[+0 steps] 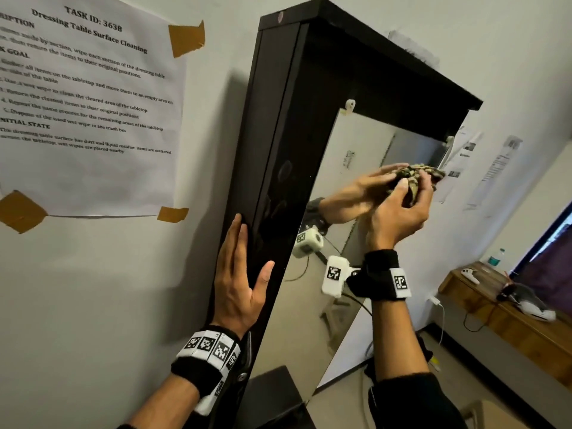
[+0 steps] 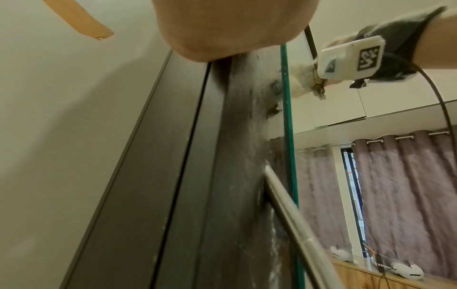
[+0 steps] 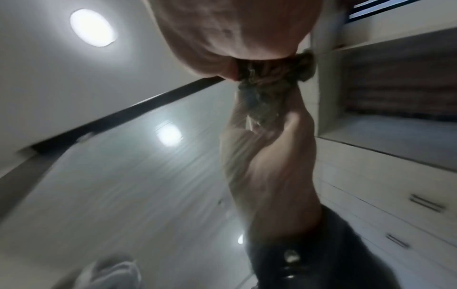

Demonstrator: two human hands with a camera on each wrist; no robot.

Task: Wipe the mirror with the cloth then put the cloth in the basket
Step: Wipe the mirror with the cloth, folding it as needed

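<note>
A tall mirror (image 1: 356, 144) is set in a black frame (image 1: 278, 134) against the wall. My right hand (image 1: 411, 190) grips a crumpled, olive-patterned cloth (image 1: 416, 173) and presses it on the glass near the upper right corner; its reflection meets it there. In the right wrist view the cloth (image 3: 267, 78) is bunched under my palm against the mirror (image 3: 123, 176). My left hand (image 1: 244, 267) lies flat on the frame's left side, fingers straight, thumb spread. The left wrist view shows the mirror's green edge (image 2: 287, 117) and the cloth (image 2: 319, 88). No basket is in view.
A taped task sheet (image 1: 86, 103) hangs on the wall left of the frame. A wooden desk (image 1: 510, 323) at the right carries a water bottle (image 1: 496, 257) and white controllers. A black surface (image 1: 272, 394) lies below the mirror. More papers are stuck on the right wall.
</note>
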